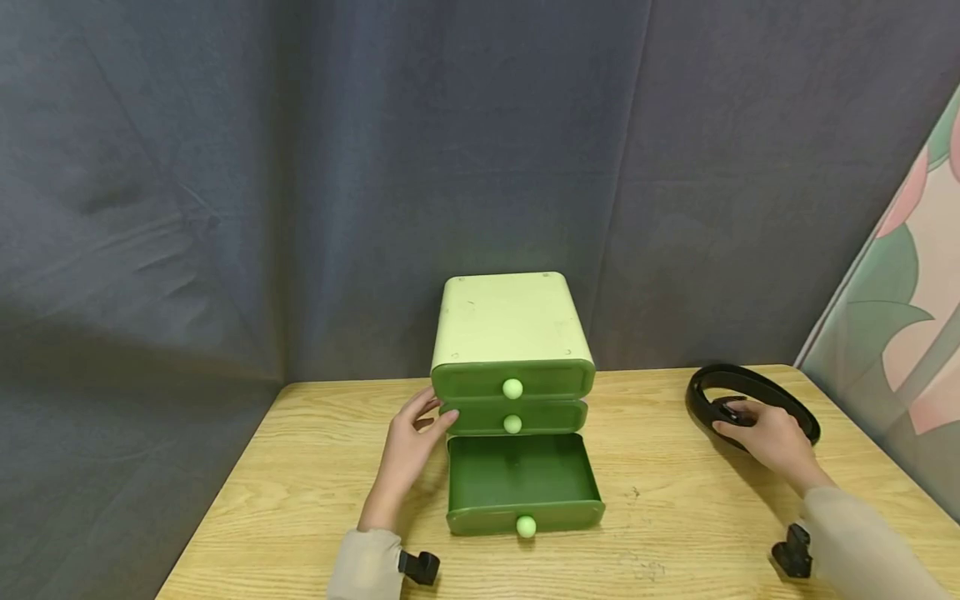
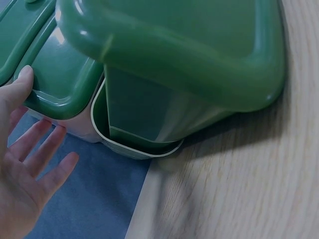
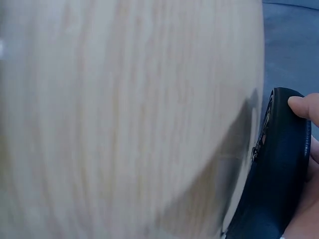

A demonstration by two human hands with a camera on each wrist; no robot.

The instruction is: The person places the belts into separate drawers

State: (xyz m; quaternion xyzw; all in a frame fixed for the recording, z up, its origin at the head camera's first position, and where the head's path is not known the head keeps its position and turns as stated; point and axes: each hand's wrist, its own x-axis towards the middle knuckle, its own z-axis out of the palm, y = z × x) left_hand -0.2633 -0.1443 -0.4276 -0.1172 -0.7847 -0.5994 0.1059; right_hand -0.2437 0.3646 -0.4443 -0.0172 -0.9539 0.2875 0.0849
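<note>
A small drawer cabinet (image 1: 513,317) with a pale green top and darker green drawer fronts stands on the table. Its bottom drawer (image 1: 483,522) is pulled out and holds nothing visible; the top drawer (image 1: 472,380) and middle drawer (image 1: 476,417) are in. My left hand (image 1: 405,442) rests at the cabinet's left side, thumb at the middle drawer's front edge. In the left wrist view its fingers (image 2: 37,147) are spread, the thumb touching the green front. Right of the cabinet, my right hand (image 1: 776,442) grips a coiled black belt (image 1: 699,404) near its buckle.
The wooden table (image 1: 315,467) ends at a dark grey curtain (image 1: 450,167) behind the cabinet. At right stands a panel with a pink and green plant pattern (image 1: 900,267). Each wrist wears a black camera mount (image 1: 420,567).
</note>
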